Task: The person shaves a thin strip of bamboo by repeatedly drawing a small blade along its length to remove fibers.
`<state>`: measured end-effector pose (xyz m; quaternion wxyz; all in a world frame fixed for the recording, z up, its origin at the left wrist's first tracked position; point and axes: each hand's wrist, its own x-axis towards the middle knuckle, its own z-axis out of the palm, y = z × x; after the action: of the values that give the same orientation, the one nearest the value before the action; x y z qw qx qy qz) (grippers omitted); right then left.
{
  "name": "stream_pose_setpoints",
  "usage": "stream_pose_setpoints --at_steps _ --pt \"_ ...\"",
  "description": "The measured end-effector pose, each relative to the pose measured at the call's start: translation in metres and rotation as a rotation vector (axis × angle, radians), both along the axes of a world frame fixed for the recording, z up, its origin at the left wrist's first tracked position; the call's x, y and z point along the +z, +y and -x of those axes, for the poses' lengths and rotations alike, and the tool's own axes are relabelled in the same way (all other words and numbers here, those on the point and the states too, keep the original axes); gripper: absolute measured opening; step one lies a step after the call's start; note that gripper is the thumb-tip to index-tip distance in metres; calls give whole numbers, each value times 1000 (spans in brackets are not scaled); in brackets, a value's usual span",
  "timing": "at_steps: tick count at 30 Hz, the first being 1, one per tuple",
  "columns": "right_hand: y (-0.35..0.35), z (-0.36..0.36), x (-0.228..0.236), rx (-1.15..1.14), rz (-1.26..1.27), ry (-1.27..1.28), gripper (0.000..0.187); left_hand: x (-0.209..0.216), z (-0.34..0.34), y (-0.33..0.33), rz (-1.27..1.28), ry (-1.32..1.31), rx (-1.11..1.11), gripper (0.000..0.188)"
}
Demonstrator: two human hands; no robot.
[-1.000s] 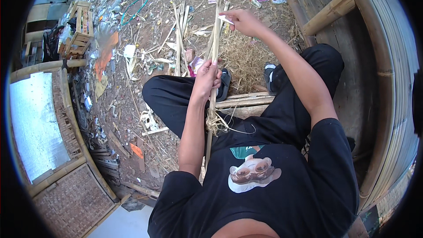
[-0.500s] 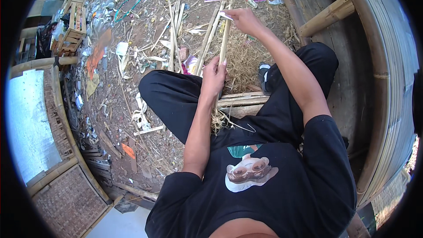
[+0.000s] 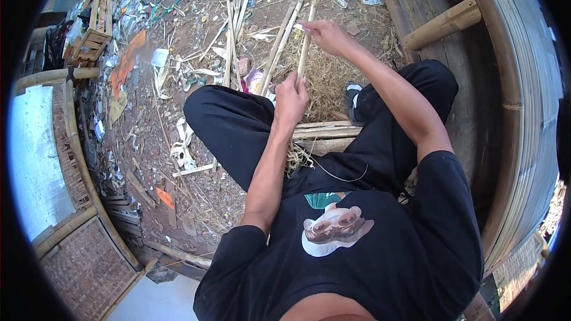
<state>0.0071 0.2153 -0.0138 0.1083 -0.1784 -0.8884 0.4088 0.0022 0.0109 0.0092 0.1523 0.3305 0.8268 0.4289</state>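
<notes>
My left hand (image 3: 289, 102) is closed round the lower part of a long pale bamboo strip (image 3: 313, 9), which points away from me past my crossed legs. Farther up the strip, my right hand (image 3: 329, 37) is pinched, its fingertips beside the strip's edge. A small whitish thing shows at those fingertips, too small to name. Thin curled shavings (image 3: 297, 157) lie in my lap below the left hand. To the left of the held strip, more bamboo strips (image 3: 279, 47) lie on the ground.
Dry straw-like shavings (image 3: 327, 89) heap beyond my lap. Litter and an orange scrap (image 3: 128, 62) cover the dirt at left, near a wooden crate (image 3: 95, 24). A bamboo post (image 3: 443, 24) and curved bamboo edge (image 3: 514, 107) stand close on my right.
My right hand has slid slightly toward me along the strip. The left hand keeps its hold. The view has shifted a little.
</notes>
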Motion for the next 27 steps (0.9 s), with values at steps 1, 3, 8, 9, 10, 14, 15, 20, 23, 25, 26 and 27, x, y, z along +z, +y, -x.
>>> stream_pose_setpoints --at_steps 1,3,8,9,10,14,15,20,23,25,26,27 --pt "1 -1 -1 1 0 -1 28 0 0 0 26 -24 5 14" --pt "-1 -2 -4 8 58 10 29 -1 -1 -1 55 -48 10 14" --pt "-22 -11 -10 56 133 19 30 -1 7 1 68 5 43 13" --pt "-29 -12 -7 84 146 54 30 2 7 0 69 16 53 13" --pt "-28 -13 -3 85 145 53 30 2 7 1 68 16 54 13" --pt "-28 -13 -5 121 206 -20 33 -4 8 -1 -1 70 78 15" --pt "-33 -15 0 172 167 -38 32 -4 10 -1 35 31 71 16" --pt "-32 -12 -6 228 179 38 35 -6 16 -3 66 31 64 17" --pt "-31 -14 22 304 246 -143 39 0 19 -4 70 -87 111 18" --pt "-26 -13 23 314 579 -166 41 -5 21 -4 60 -45 101 19" --pt "-26 -11 24 316 578 -161 41 -6 22 -4 59 -40 101 19" --pt "-28 -10 27 263 590 -150 41 -4 21 -4 72 -69 92 19"
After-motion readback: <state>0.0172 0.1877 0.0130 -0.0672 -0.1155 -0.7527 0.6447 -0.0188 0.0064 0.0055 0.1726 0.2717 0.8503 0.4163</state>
